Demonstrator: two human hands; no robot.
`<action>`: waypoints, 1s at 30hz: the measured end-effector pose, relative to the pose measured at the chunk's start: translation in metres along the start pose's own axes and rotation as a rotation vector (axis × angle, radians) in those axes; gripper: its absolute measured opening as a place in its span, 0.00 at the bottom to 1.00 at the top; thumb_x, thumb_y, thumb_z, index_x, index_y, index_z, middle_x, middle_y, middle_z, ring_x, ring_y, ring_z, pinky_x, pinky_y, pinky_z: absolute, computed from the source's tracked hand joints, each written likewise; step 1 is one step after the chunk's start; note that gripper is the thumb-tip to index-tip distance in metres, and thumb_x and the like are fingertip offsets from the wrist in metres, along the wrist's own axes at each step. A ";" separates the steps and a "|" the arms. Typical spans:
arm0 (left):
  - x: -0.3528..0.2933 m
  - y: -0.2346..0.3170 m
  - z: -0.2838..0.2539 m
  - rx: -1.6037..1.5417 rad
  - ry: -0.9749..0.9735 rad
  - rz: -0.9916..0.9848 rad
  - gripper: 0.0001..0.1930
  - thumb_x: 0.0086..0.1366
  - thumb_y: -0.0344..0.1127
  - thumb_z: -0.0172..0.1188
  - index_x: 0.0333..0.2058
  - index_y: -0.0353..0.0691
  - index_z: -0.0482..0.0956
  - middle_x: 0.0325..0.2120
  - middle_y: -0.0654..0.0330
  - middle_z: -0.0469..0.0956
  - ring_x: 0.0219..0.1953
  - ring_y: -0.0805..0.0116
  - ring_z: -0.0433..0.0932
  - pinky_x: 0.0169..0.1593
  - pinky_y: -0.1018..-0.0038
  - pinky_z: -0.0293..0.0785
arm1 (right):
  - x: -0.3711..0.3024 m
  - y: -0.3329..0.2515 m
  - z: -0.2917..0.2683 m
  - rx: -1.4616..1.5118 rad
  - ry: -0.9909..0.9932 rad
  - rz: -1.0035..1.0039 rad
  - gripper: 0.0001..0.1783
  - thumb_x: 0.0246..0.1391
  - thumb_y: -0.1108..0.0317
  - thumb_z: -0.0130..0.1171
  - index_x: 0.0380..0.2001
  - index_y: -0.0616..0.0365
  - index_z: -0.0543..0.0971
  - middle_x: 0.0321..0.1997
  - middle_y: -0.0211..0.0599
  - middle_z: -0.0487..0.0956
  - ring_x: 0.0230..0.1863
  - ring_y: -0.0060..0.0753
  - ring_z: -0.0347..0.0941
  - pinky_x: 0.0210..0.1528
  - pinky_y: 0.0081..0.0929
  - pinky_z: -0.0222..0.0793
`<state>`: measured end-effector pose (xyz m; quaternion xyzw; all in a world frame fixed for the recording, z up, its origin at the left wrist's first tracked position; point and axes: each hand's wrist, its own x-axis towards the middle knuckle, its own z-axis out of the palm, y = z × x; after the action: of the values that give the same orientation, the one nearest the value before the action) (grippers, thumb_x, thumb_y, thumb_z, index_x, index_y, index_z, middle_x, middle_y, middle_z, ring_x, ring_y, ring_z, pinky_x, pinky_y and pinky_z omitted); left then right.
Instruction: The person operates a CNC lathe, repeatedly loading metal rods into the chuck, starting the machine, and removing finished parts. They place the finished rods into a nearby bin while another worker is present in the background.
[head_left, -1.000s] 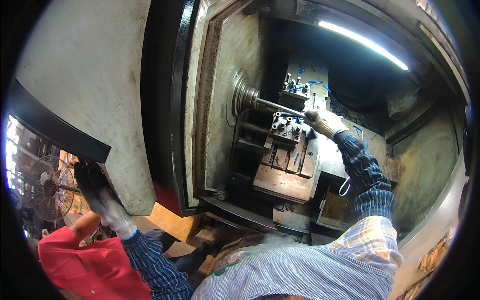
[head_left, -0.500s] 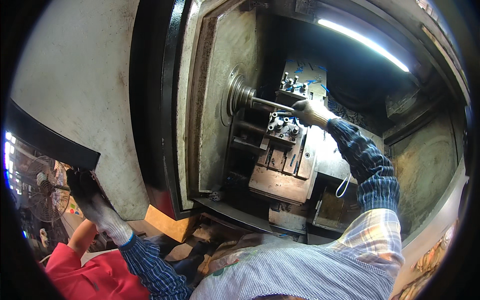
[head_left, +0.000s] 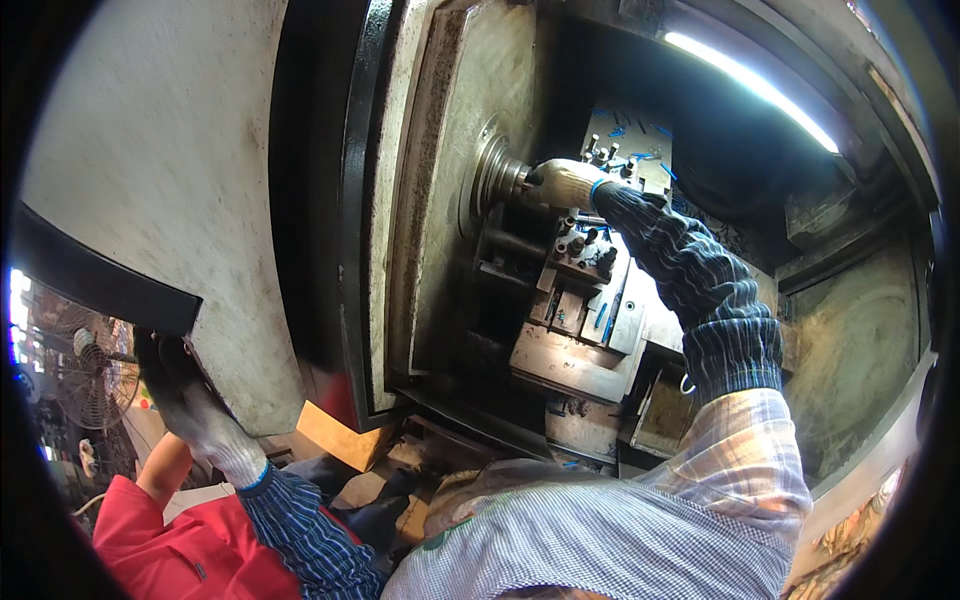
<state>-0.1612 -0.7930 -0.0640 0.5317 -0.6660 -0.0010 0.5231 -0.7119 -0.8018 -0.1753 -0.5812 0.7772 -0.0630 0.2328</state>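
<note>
My right hand (head_left: 565, 184), in a whitish knit glove, is closed right at the round spindle chuck (head_left: 497, 180) of a lathe. The metal rod seen in its grip earlier is now hidden by the glove and the chuck. Below the wrist stands a tool post (head_left: 585, 250) with several bolts, fixed on the metal cross slide (head_left: 565, 360). My left hand (head_left: 195, 400), in a glove with darkened fingers, lies with its fingers stretched along the lower edge of the pale machine door (head_left: 160, 170), beside its black trim (head_left: 110, 270).
A person in a red shirt (head_left: 200, 550) is close by on the left, in front of a fan (head_left: 95, 370). A lit tube lamp (head_left: 755, 88) runs along the upper right of the machine. Blue chips (head_left: 617, 131) lie about the farther bolts. A cardboard box (head_left: 340, 437) sits below the door.
My right hand has moved left to the chuck, and the rod that stuck out between them no longer shows. My left hand stays at the door edge. The view has shifted slightly.
</note>
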 end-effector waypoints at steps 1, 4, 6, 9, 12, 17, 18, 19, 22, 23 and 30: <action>0.001 -0.007 -0.001 0.002 -0.038 0.015 0.24 0.72 0.37 0.46 0.63 0.31 0.70 0.64 0.51 0.71 0.64 0.59 0.70 0.69 0.67 0.59 | 0.002 0.004 0.003 -0.007 0.001 -0.007 0.24 0.57 0.49 0.59 0.39 0.62 0.84 0.36 0.50 0.85 0.38 0.47 0.83 0.44 0.41 0.77; 0.004 -0.016 -0.004 -0.110 -0.062 0.032 0.23 0.75 0.37 0.50 0.62 0.30 0.70 0.62 0.51 0.73 0.62 0.60 0.71 0.67 0.67 0.61 | -0.002 -0.001 0.000 -0.009 0.027 -0.039 0.25 0.57 0.48 0.59 0.39 0.62 0.84 0.35 0.50 0.85 0.38 0.47 0.83 0.44 0.41 0.77; 0.006 -0.010 0.002 -0.147 -0.023 0.015 0.22 0.76 0.38 0.52 0.62 0.30 0.70 0.60 0.51 0.75 0.62 0.60 0.72 0.67 0.67 0.62 | -0.005 0.003 0.001 -0.004 0.029 -0.037 0.25 0.58 0.48 0.59 0.43 0.61 0.84 0.36 0.48 0.85 0.37 0.47 0.83 0.44 0.41 0.78; 0.000 0.012 0.007 -0.041 0.084 -0.005 0.23 0.76 0.39 0.53 0.63 0.30 0.69 0.61 0.51 0.74 0.62 0.60 0.72 0.67 0.67 0.62 | -0.018 0.006 0.005 0.130 0.045 -0.053 0.29 0.61 0.47 0.59 0.54 0.59 0.80 0.45 0.46 0.85 0.45 0.44 0.82 0.51 0.39 0.76; -0.003 0.032 0.009 0.092 0.141 0.029 0.26 0.76 0.40 0.52 0.66 0.31 0.66 0.62 0.49 0.73 0.63 0.60 0.71 0.69 0.68 0.61 | -0.056 0.006 -0.001 0.306 0.045 -0.071 0.32 0.64 0.46 0.57 0.62 0.58 0.74 0.53 0.43 0.82 0.54 0.42 0.78 0.59 0.38 0.72; -0.007 0.042 0.012 0.028 0.166 0.005 0.27 0.74 0.36 0.57 0.67 0.33 0.65 0.61 0.47 0.74 0.59 0.59 0.75 0.64 0.69 0.68 | -0.095 0.063 0.016 0.362 0.224 0.003 0.24 0.68 0.47 0.54 0.50 0.55 0.83 0.42 0.38 0.85 0.44 0.37 0.79 0.48 0.38 0.74; -0.006 0.034 0.011 0.005 0.175 0.031 0.26 0.73 0.34 0.57 0.67 0.34 0.66 0.60 0.48 0.75 0.57 0.59 0.76 0.63 0.69 0.70 | -0.111 0.061 0.009 0.319 0.200 0.060 0.23 0.68 0.47 0.54 0.48 0.54 0.84 0.37 0.38 0.85 0.37 0.37 0.80 0.41 0.39 0.75; -0.002 0.018 0.009 -0.115 0.150 0.011 0.26 0.71 0.30 0.58 0.66 0.35 0.67 0.59 0.49 0.76 0.55 0.61 0.78 0.60 0.69 0.72 | -0.119 0.061 0.007 0.269 0.260 0.049 0.21 0.68 0.48 0.55 0.47 0.53 0.84 0.36 0.38 0.85 0.35 0.38 0.80 0.39 0.39 0.75; 0.000 0.027 -0.003 0.095 0.180 0.174 0.28 0.70 0.25 0.55 0.68 0.33 0.63 0.58 0.46 0.75 0.55 0.59 0.77 0.58 0.68 0.73 | -0.135 0.062 0.015 0.302 0.464 0.065 0.17 0.65 0.50 0.59 0.46 0.49 0.84 0.36 0.42 0.85 0.35 0.43 0.82 0.39 0.40 0.77; 0.000 0.003 -0.004 -0.035 0.183 0.111 0.27 0.68 0.23 0.54 0.66 0.33 0.66 0.59 0.48 0.76 0.54 0.60 0.78 0.59 0.68 0.74 | -0.145 0.064 0.020 0.296 0.591 0.065 0.17 0.64 0.50 0.59 0.47 0.49 0.84 0.37 0.42 0.85 0.36 0.44 0.82 0.40 0.40 0.77; -0.008 0.029 -0.012 0.064 0.108 0.200 0.27 0.67 0.28 0.52 0.65 0.30 0.66 0.61 0.45 0.73 0.60 0.57 0.75 0.64 0.64 0.72 | -0.167 0.137 0.079 -0.170 0.805 0.320 0.34 0.60 0.44 0.61 0.67 0.40 0.70 0.70 0.47 0.69 0.74 0.52 0.59 0.75 0.53 0.49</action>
<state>-0.1743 -0.7681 -0.0478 0.4781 -0.6863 0.1012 0.5386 -0.7612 -0.5890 -0.2477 -0.3998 0.8886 -0.1834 -0.1302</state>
